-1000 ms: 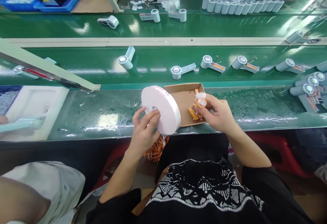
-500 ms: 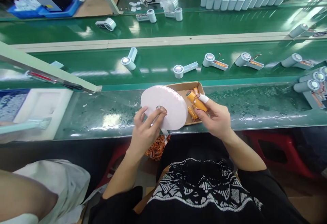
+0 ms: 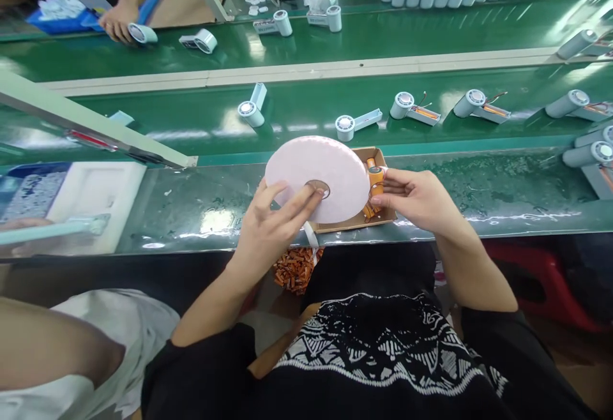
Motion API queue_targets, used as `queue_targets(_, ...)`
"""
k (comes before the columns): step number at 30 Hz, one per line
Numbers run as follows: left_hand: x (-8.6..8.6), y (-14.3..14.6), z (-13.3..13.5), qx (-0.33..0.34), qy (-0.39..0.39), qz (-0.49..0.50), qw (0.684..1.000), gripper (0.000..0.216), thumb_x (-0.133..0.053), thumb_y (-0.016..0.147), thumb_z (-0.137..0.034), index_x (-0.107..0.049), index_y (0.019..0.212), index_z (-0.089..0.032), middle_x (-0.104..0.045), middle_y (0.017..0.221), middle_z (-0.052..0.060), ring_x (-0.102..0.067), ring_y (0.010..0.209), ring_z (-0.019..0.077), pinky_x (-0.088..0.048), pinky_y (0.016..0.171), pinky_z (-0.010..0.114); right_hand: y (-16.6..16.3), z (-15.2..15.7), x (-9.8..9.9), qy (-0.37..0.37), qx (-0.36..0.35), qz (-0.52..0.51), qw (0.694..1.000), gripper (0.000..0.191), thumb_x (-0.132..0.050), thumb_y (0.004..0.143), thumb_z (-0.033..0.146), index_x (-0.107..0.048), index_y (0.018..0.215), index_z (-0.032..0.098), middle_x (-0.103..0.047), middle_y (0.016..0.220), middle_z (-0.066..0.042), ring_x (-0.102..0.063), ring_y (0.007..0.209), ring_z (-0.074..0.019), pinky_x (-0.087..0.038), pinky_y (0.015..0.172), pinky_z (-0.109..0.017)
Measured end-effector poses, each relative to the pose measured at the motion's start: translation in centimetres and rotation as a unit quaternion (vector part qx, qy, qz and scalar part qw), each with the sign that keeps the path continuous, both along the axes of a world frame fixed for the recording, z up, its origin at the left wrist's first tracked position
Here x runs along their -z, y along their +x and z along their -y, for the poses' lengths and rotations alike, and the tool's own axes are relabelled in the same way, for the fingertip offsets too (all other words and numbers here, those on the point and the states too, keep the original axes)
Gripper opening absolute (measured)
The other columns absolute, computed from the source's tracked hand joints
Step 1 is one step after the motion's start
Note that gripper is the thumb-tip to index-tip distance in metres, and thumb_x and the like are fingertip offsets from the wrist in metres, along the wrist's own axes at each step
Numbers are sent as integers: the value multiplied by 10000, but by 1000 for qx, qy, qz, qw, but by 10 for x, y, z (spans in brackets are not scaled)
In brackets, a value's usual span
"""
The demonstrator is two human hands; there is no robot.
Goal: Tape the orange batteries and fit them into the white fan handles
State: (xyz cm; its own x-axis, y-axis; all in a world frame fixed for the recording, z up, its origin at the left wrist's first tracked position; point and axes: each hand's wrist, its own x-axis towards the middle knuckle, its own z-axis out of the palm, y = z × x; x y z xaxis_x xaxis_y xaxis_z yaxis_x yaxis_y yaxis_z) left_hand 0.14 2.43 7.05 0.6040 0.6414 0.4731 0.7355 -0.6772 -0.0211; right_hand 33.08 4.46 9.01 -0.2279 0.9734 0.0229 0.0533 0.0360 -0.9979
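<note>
The left hand (image 3: pixel 275 232) and right hand (image 3: pixel 416 200) were apart, the left clamped on a large roll of pale pink foam tape (image 3: pixel 311 177), fingers spread across its face and thumb reaching the brown core (image 3: pixel 317 189). The roll stood tilted above the bench (image 3: pixel 479 196), at one o'clock from the left hand, its lower edge overlapping a shallow cardboard tray (image 3: pixel 357 225). A white tape strip (image 3: pixel 311 236) hung at six o'clock from the roll. The right hand's fingers pinched an orange cell (image 3: pixel 376 180) at ten o'clock from that hand, just beside the roll's rim. Loose orange cells (image 3: pixel 295 270) lay heaped below the bench, while white fan bodies (image 3: pixel 345 127) sat on the green conveyor belt (image 3: pixel 297 113) at twelve o'clock.
</note>
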Motion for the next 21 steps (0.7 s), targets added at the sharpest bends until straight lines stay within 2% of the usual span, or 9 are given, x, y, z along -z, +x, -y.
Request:
queue_targets(3, -2, 11, -4, -2, 8, 6, 1000, 718, -782, 967, -114, -608, 1586, -436, -731, 1431, 39, -510, 1317, 342, -485, 1245, 685, -11, 1, 14, 22, 87, -71, 993, 496, -960, 801, 439, -833, 1235, 234, -840, 1203, -67, -806, 1160, -288, -678, 1119, -527)
queue_targets(7, 12, 39, 0, -35, 57, 59, 996, 711, -800, 958, -139, -608, 1583, -418, -752, 1320, 61, -490, 1201, 339, -341, 1288, 748, -51, 25, 59, 66, 278, -131, 949, 655, -739, 990, 589, -606, 1554, 284, -753, 1418, -121, -712, 1386, -288, -632, 1185, -517)
queue_targets(9, 18, 55, 8, -37, 62, 89, 993, 713, -794, 965, -148, -591, 1605, -385, -760, 1253, 70, -482, 1148, 327, -323, 1280, 711, -60, 30, 70, 77, 318, -145, 934, 662, -692, 1021, 594, -540, 1600, 309, -714, 1486, -126, -682, 1436, -285, -616, 1209, -522)
queue_targets(11, 18, 69, 19, -25, 63, 105, 992, 695, -811, 964, -170, -597, 1603, -341, -769, 1188, 72, -483, 1124, 317, -312, 1265, 650, -47, 23, 60, 92, 305, -159, 934, 620, -761, 996, 546, -600, 1547, 314, -711, 1504, -117, -683, 1441, -284, -617, 1210, -505)
queue_targets(14, 13, 74, 36, 70, 20, 76, 994, 639, -825, 959, -164, -644, 1540, -361, -781, 1163, 25, -521, 1106, 278, -318, 1251, 535, 7, -11, 15, 177, 294, -189, 920, 385, -805, 978, 398, -778, 1361, 374, -745, 1485, -2, -554, 1572, -249, -604, 1180, -367)
queue_targets(15, 14, 68, 40, 109, -8, 63, 992, 626, -811, 962, -151, -650, 1522, -381, -782, 1178, 7, -539, 1097, 264, -338, 1240, 503, 26, -25, -2, 226, 305, -223, 898, 263, -755, 991, 353, -840, 1233, 411, -783, 1404, 83, -442, 1634, -234, -589, 1138, -316)
queue_targets(17, 23, 39, 45, 109, -57, 61, 990, 628, -785, 956, -142, -644, 1518, -382, -777, 1219, 13, -570, 1115, 262, -382, 1215, 482, 52, -41, -24, 313, 312, -272, 855, 346, -570, 1000, 287, -905, 975, 368, -829, 1155, 182, -276, 1648, -251, -554, 991, -273)
queue_targets(19, 41, -10, 47, -32, -77, 86, 993, 626, -787, 937, -182, -644, 1529, -325, -758, 1258, 82, -578, 1198, 312, -408, 1205, 523, 54, -35, -25, 285, 277, -247, 884, 247, -691, 979, 274, -907, 1056, 365, -835, 1198, 117, -508, 1574, -269, -603, 945, -269)
queue_targets(21, 62, -63, 47, -178, -110, 85, 974, 605, -802, 927, -288, -669, 1516, -260, -729, 1305, 162, -561, 1282, 388, -419, 1199, 587, 35, -8, -6, 174, 190, -174, 950, 401, -913, 860, 264, -861, 1246, 358, -844, 1233, 7, -795, 1260, -283, -694, 870, -299)
